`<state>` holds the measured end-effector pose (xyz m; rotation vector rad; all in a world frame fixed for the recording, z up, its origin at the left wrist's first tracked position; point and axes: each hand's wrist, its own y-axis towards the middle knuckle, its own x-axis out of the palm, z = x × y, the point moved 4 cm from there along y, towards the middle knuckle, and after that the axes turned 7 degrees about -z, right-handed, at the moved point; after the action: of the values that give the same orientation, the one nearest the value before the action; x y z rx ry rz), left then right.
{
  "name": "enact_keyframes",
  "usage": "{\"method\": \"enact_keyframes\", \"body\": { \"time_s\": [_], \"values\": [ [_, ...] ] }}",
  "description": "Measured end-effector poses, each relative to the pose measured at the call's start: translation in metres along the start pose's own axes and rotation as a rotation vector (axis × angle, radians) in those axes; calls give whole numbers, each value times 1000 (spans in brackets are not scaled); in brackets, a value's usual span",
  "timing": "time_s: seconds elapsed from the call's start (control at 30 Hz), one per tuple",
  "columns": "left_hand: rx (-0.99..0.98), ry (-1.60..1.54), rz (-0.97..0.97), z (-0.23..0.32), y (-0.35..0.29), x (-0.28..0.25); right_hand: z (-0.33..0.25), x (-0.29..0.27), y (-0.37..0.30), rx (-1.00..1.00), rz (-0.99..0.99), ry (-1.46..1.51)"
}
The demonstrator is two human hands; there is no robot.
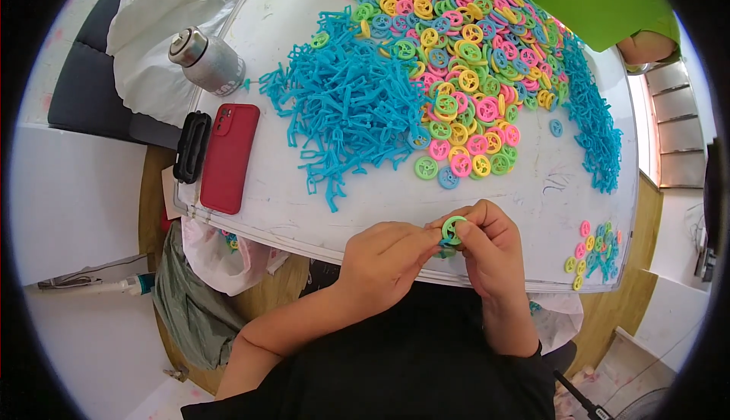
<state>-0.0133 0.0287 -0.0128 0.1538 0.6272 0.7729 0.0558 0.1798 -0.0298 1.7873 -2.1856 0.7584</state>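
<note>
Close to the table's near edge, my two hands meet over a small green plastic wheel (pixel 449 229). My right hand (pixel 493 249) pinches the wheel between thumb and fingers. The fingertips of my left hand (pixel 386 262) are closed against its left side, where a bit of a blue plastic piece (pixel 444 243) shows; most of that piece is hidden by my fingers. Beyond my hands lies a large heap of blue plastic frame pieces (pixel 353 89). To its right spreads a big pile of spoked wheels (pixel 468 77) in pink, yellow, green and blue.
On the white table (pixel 289 226) stand a metal bottle (pixel 209 62), a red phone (pixel 230 157) and a black case (pixel 192 146) at left. A second blue heap (pixel 593 123) and a small mixed group of wheels (pixel 601 249) lie right. Across sits a person in green (pixel 601 1).
</note>
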Motion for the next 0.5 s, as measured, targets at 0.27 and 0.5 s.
{"method": "enact_keyframes", "body": {
  "time_s": [0.27, 0.5],
  "values": [
    [-13, -14, -21, -1, 5, -5, -11, 7, -9, -204, 115, -514],
    [-112, -225, 75, -9, -1, -5, -15, 11, -13, -419, -43, -769]
  ]
}}
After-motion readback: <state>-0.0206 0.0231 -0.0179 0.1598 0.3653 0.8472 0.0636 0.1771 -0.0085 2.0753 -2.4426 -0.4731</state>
